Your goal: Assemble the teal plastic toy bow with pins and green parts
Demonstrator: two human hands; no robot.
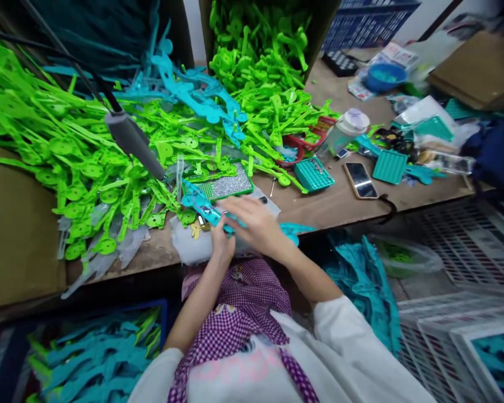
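Both hands meet at the near edge of the wooden bench (340,204). My left hand (220,240) grips the near end of a long teal plastic strap (201,206) studded with shiny stones. My right hand (256,224) lies over the strap's other end, fingers spread and pressing on it; the teal piece pokes out past it at the right. Under the hands sits a white cloth or bag (189,246). Just beyond them is a green tray of silver rhinestones (229,184).
Heaps of bright green plastic straps (79,162) cover the bench's left and back, with teal ones (193,92) on top. A grey tool handle (132,143) hangs over them. A teal grid tray (313,174), phone (360,180), bottle (344,131) lie right. White crates (457,313) stand below.
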